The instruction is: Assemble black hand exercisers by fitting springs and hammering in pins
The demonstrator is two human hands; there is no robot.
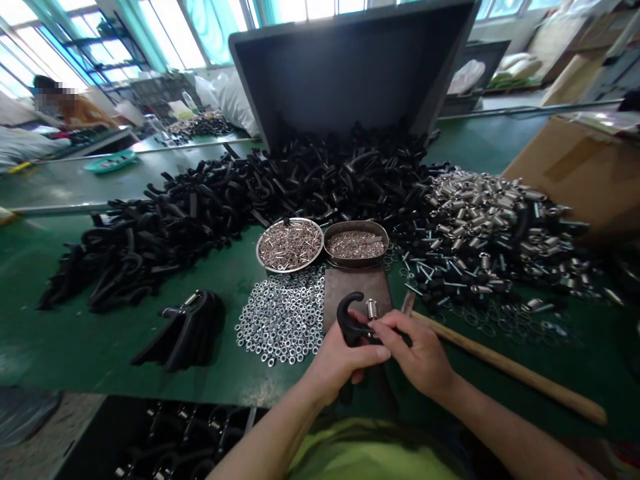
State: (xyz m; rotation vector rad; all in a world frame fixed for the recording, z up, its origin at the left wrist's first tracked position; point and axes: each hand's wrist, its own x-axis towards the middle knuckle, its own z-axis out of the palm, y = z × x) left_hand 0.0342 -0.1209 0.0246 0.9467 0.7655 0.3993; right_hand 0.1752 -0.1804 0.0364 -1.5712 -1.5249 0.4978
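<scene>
My left hand (pixel 340 357) is closed around a black hooked plastic handle (pixel 345 313), its curved end pointing up. Just right of the hook, a silver spring-like metal piece (pixel 371 309) stands upright. My right hand (pixel 420 350) pinches thumb and fingertips together against the handle, below the metal piece; whatever small thing is between them is hidden. Behind both hands lies a flat metal plate (pixel 345 290). A hammer with a long wooden handle (pixel 515 370) rests beside my right hand, its head partly covered.
Loose nuts (pixel 283 320) spread left of the plate. Behind stand a round dish of pins (pixel 257 250) and an oval tin (pixel 355 263). Black handles (pixel 300 180) pile before a grey bin (pixel 345 73); metal sleeves (pixel 475 207) heap right, near a cardboard box (pixel 575 167). Another person sits far left.
</scene>
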